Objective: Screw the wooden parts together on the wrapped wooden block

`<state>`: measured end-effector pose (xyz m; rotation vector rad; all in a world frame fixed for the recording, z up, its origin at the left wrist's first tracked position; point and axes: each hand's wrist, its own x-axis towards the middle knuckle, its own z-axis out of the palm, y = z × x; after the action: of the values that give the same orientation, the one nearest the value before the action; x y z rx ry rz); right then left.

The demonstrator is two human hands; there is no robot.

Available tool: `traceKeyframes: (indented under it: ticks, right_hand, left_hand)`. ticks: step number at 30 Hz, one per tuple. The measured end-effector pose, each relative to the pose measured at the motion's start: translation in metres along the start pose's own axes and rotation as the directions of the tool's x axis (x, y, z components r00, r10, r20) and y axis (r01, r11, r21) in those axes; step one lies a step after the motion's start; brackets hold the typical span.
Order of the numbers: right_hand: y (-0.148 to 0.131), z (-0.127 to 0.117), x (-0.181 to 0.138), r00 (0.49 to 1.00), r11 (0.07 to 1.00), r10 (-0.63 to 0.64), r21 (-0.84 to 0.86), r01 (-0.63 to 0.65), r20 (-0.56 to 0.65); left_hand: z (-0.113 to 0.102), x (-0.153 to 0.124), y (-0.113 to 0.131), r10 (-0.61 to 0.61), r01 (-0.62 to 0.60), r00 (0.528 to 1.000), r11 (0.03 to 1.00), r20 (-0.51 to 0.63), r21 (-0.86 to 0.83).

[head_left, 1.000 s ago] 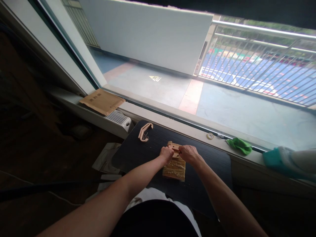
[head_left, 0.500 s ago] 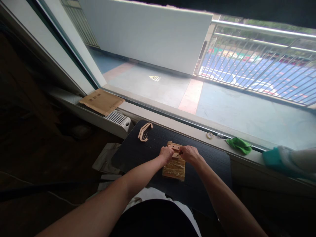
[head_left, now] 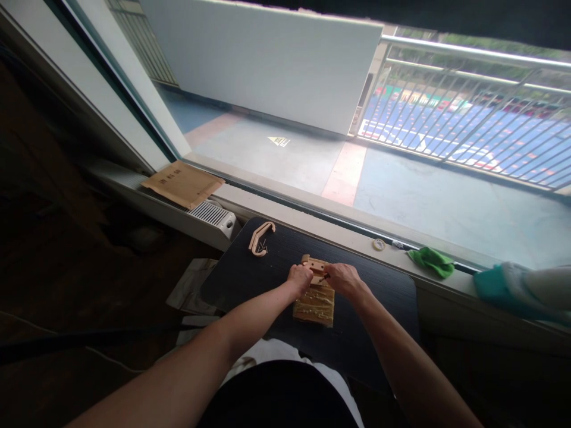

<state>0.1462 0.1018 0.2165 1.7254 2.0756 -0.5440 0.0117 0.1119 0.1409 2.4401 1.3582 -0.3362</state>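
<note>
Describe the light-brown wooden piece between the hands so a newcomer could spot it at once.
Find the black, round-cornered table. Near its middle, between the bare left hand and bare right hand, is the light-brown wooden piece, just beyond a glossy yellowish block. Small dark holes set it apart from that block and from the thin, bent, pale wooden strips farther left.

Desk [head_left: 243, 279] directly before the sill [head_left: 339, 230]. Near desk centre: block [head_left: 313, 308]; holed piece [head_left: 317, 264] at its far end, between left hand [head_left: 301, 278] and right hand [head_left: 344, 278]. Far left of desk: curved parts [head_left: 257, 239], screws [head_left: 263, 246] just right of them. On sill, right: tape roll [head_left: 379, 244], then cloth [head_left: 431, 262]. Left, beyond desk: envelope [head_left: 182, 183] on radiator [head_left: 214, 216].
</note>
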Motion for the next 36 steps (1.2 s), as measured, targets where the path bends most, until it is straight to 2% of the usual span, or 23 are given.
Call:
traceKeyframes:
  ticks: [7,17,24,30,36]
  right_hand:
    - [-0.002,0.004,0.000,1.000,1.000,-0.005,0.031,0.005,-0.009]
    - [-0.012,0.017,-0.008,0.997,0.994,0.073,0.082,-0.072,-0.018]
    - [-0.014,0.012,-0.015,0.995,0.990,0.094,0.109,-0.091,-0.023]
    - [-0.018,0.008,-0.019,0.995,0.989,0.098,0.109,-0.097,0.004]
    - [-0.020,0.022,-0.031,0.997,0.992,0.073,0.105,-0.074,0.018]
  left_hand:
    - [0.005,-0.003,-0.004,0.032,-0.032,0.999,1.000,-0.034,0.001]
    - [0.008,0.000,-0.010,0.061,-0.061,0.998,0.998,-0.021,0.008]
    - [0.010,-0.010,-0.006,0.112,-0.110,0.991,0.994,-0.079,0.030]
    - [0.013,-0.013,-0.011,0.155,-0.153,0.986,0.988,-0.063,0.034]
    - [0.022,-0.031,-0.005,0.180,-0.178,0.982,0.984,-0.055,0.028]
